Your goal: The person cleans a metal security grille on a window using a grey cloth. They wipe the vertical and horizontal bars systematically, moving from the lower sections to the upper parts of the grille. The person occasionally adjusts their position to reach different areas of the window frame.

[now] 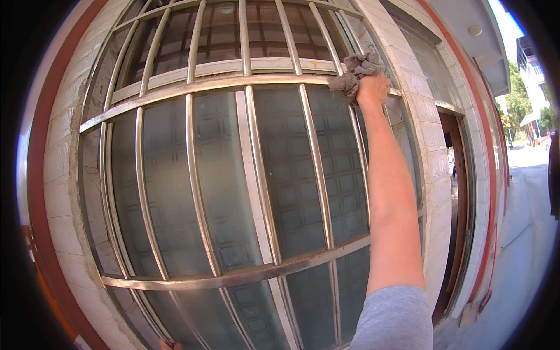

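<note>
My right hand (373, 89) is raised at the upper right, closed on a bunched grey-brown cloth (350, 83). The cloth lies against the right part of the upper metal crossbar (227, 82) of a window grille, where an upright bar meets it. Only a small part of my left hand (169, 344) shows at the bottom edge, at the foot of an upright bar (146, 313) on the lower left; whether it grips the bar cannot be told. Behind the bars stand patterned, frosted glass panes (293, 175) in a pale frame.
A lower metal crossbar (245, 278) spans the grille. White wall tiles (61, 183) border the window on both sides. To the right are an open doorway (457, 210), a dustpan-like thing with a long red handle (494, 258) and a sunlit paved way (525, 192).
</note>
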A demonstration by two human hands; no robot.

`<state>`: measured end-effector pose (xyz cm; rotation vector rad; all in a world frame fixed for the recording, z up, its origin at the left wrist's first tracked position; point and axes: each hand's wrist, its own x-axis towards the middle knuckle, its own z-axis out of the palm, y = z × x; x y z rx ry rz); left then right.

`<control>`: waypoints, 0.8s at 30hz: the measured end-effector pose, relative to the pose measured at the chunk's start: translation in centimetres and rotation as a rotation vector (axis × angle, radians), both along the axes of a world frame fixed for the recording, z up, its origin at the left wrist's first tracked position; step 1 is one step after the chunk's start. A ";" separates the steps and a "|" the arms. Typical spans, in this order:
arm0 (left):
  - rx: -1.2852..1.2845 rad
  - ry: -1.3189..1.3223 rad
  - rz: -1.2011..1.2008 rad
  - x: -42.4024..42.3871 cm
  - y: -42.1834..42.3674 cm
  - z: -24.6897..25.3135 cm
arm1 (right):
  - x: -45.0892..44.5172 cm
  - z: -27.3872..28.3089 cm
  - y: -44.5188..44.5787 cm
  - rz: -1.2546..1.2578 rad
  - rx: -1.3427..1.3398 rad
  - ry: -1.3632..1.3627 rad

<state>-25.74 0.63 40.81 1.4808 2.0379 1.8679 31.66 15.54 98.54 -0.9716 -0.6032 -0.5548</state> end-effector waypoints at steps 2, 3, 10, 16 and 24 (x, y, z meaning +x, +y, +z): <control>0.072 -0.007 0.027 0.3 0.0 -0.6 | 1.2 -1.2 0.9 -0.045 -0.015 0.052; 0.055 0.006 0.039 0.7 0.0 -0.4 | 1.5 -2.0 0.5 -0.060 -0.015 0.066; -0.006 0.109 0.089 1.9 -1.2 1.3 | 2.6 -1.7 0.4 -0.114 -0.138 0.030; -0.042 0.090 0.079 3.2 -1.9 2.4 | 1.1 -2.0 -1.7 0.065 -0.197 0.024; -0.037 0.057 0.031 3.4 -2.1 2.9 | -7.5 -1.9 -5.2 -0.018 -0.362 -0.292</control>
